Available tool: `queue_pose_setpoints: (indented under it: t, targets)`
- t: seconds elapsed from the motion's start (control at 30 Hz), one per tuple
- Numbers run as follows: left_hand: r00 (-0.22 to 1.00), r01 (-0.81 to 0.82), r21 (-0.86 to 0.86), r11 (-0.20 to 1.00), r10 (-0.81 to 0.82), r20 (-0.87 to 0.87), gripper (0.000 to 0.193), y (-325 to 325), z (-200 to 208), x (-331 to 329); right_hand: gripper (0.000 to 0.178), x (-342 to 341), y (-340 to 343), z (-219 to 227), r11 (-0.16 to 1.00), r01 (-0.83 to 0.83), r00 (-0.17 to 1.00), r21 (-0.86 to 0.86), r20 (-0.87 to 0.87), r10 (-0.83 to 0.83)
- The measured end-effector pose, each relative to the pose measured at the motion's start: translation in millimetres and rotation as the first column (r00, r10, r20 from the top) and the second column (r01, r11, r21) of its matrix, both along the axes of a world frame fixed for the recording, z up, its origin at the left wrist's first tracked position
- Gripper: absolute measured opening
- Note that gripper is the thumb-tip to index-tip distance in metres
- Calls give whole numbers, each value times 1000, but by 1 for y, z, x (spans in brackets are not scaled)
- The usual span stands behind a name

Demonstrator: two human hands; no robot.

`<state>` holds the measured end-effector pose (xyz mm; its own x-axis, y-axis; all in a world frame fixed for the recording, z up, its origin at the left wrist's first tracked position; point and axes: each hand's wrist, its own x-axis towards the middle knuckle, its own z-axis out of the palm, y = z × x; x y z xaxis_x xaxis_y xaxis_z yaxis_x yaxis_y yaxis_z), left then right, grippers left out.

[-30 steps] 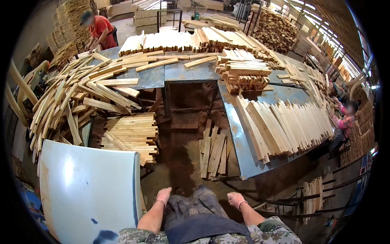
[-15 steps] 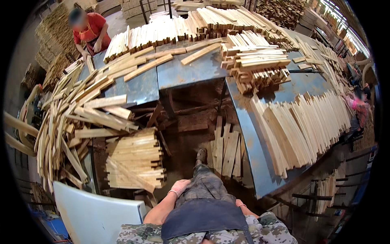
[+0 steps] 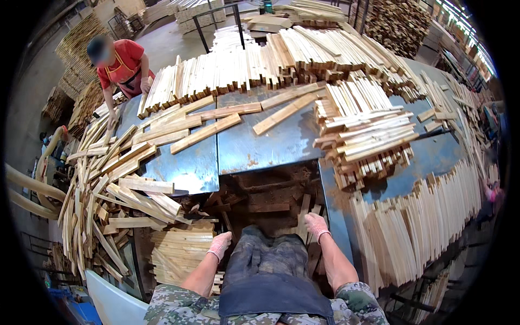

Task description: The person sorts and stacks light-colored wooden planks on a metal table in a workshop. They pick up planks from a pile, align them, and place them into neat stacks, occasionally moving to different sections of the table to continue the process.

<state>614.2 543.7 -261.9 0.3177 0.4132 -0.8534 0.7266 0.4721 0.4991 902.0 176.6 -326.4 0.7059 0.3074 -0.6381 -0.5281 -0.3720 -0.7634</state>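
Note:
My left hand (image 3: 220, 245), in a pinkish knit glove, hangs by my left thigh with its fingers curled and nothing showing in it. Below and beside it lies a low stack of wooden slats (image 3: 181, 252). My right hand (image 3: 316, 225), gloved alike, is closed in front of my right thigh, near the blue table's edge; nothing shows in it. Upright behind that hand are a few loose boards (image 3: 304, 214), partly hidden by it. To the right, a long row of slats (image 3: 417, 222) rests on the blue metal table (image 3: 338, 216).
A jumbled heap of slats (image 3: 81, 216) covers the left side. Crosswise stacked slats (image 3: 374, 132) stand on the table's right part, and a long row (image 3: 216, 70) runs along the back. A co-worker in red (image 3: 122, 65) stands far left. A pale blue panel (image 3: 111, 298) juts up lower left.
Both my hands have come forward: the left off my thigh, the right up from beside my hip. My view has shifted, so the tables appear lower. The co-worker's arm has moved over the slats.

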Motion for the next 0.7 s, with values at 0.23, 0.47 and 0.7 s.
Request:
queue_pose_setpoints:
  t: [0.23, 0.47, 0.7]
  targets:
    - [927, 14, 425, 905, -171, 334, 54, 125, 20, 160, 50, 84, 153, 69, 940, 59, 931, 335, -359, 69]
    - [934, -97, 631, 770, -149, 326, 96, 322, 12, 352, 69, 248, 321, 124, 902, -422, 883, -92, 181, 432]
    - [980, 27, 772, 635, -168, 103, 96, 463, 48, 525, 107, 403, 499, 179, 898, -380, 907, -221, 104, 409]
